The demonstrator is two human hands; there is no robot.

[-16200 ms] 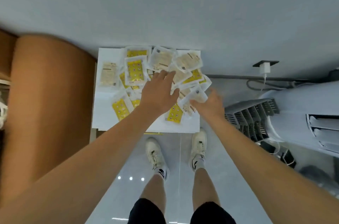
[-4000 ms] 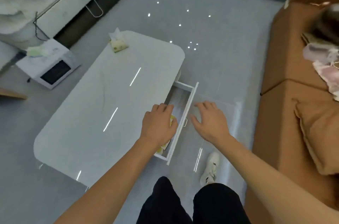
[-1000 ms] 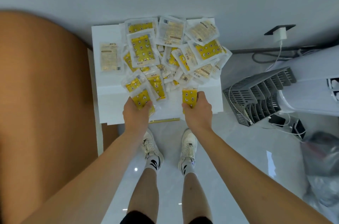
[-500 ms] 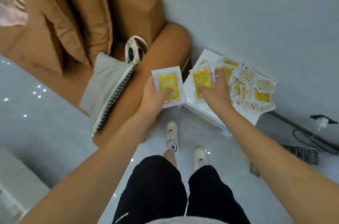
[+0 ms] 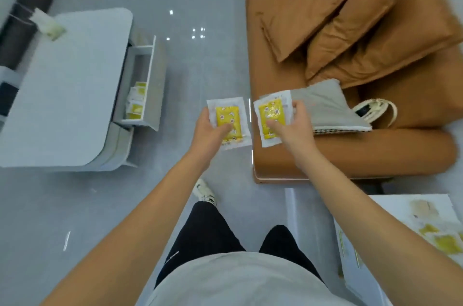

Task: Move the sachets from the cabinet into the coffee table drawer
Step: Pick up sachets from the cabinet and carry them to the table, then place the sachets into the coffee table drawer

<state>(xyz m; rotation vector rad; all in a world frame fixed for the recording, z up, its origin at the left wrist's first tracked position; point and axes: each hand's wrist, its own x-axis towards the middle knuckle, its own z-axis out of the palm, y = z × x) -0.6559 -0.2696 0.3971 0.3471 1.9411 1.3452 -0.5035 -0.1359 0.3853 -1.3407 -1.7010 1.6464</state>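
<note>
My left hand (image 5: 209,134) grips a clear sachet with a yellow pack inside (image 5: 226,115), held flat over the floor. My right hand (image 5: 292,127) grips a second yellow sachet (image 5: 271,111) just to its right, in front of the sofa arm. The white coffee table (image 5: 62,95) stands at the left with its drawer (image 5: 152,80) pulled open; several sachets (image 5: 136,100) lie inside it. The white cabinet top (image 5: 390,208) with blurred remaining sachets (image 5: 443,243) sits at the lower right, behind my right arm.
A tan sofa (image 5: 350,155) with cushions and a grey pillow (image 5: 323,107) fills the right side. A tissue pack (image 5: 48,24) lies on the table's far end. Glossy grey floor runs between the table and the sofa.
I have turned away from the cabinet toward the coffee table. Both hands lifted a sachet off the cabinet and now carry them side by side over the floor.
</note>
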